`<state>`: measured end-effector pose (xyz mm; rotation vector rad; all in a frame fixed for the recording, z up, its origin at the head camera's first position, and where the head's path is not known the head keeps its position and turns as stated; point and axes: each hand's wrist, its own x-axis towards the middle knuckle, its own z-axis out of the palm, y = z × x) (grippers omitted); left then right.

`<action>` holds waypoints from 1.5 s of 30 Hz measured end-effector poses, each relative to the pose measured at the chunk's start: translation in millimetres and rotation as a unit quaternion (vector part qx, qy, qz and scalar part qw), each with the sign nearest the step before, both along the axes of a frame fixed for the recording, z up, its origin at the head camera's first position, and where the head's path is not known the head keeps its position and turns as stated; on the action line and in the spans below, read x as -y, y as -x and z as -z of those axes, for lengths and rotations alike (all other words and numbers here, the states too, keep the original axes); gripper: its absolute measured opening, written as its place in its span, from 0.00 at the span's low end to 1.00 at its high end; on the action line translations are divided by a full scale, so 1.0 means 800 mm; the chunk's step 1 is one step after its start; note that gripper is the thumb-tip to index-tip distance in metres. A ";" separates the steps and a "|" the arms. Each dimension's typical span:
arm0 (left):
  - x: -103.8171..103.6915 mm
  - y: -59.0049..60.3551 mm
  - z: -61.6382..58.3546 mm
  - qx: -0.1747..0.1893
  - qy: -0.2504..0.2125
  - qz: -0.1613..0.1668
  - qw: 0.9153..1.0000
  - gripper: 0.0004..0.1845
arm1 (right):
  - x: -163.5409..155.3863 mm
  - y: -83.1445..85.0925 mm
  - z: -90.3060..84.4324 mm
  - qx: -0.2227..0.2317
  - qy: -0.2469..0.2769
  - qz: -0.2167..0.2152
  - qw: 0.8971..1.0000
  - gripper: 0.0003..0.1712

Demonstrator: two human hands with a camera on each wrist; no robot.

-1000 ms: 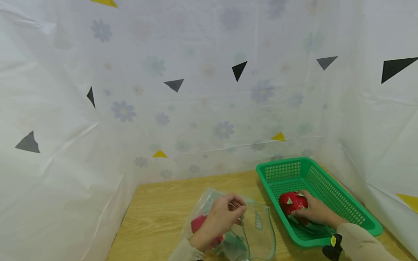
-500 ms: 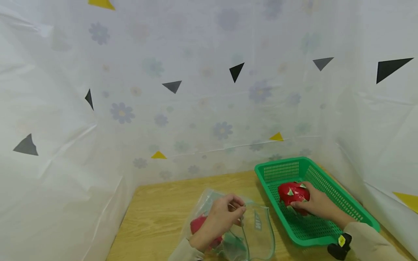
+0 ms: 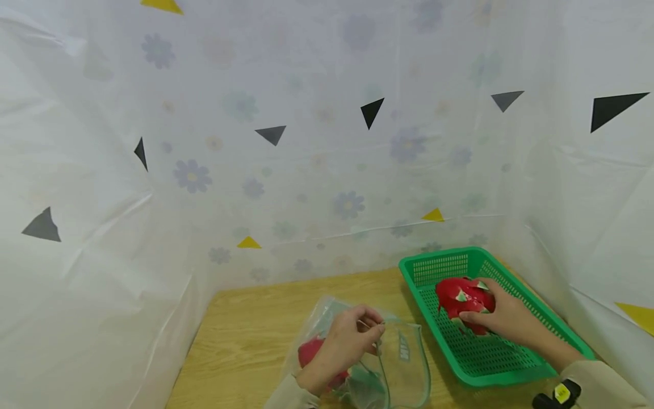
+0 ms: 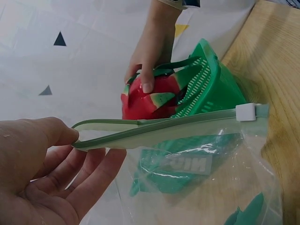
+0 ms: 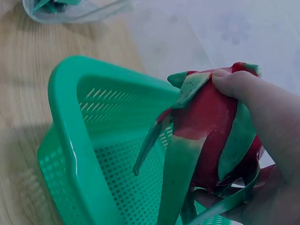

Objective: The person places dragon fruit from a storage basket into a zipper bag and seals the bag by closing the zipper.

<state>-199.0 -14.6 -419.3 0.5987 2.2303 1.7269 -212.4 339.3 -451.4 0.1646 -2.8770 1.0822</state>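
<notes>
Fingers of the right hand [image 3: 503, 318] clasp the dragon fruit [image 3: 462, 300] above the green basket [image 3: 511, 372], left hand [image 3: 347, 339] pinching the zip bag [image 3: 403, 363] rim; trailing leaves may snag its mouth.

A wooden table [image 3: 245, 335] stands enclosed by white flower-printed sheeting [image 3: 317, 170] dotted with triangles.

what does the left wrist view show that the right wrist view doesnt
Only the left wrist view shows the left hand pinching the bag's green zip strip and its white slider. Only the right wrist view shows the basket's mesh floor close up and the fruit's long green scales. Both show the right hand gripping the red dragon fruit, the green basket, the clear bag and the wooden table.
</notes>
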 end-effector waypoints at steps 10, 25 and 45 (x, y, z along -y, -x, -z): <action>-0.002 -0.002 0.000 0.007 -0.010 -0.001 1.000 0.07 | 0.008 -0.031 -0.026 0.024 0.032 0.006 0.999 0.50; -0.004 -0.005 0.001 0.014 -0.010 -0.014 1.000 0.06 | 0.028 -0.071 -0.049 0.067 0.093 -0.031 0.993 0.49; -0.012 -0.002 0.000 -0.003 -0.008 -0.038 0.999 0.08 | 0.067 -0.092 -0.044 0.112 0.154 -0.125 0.974 0.43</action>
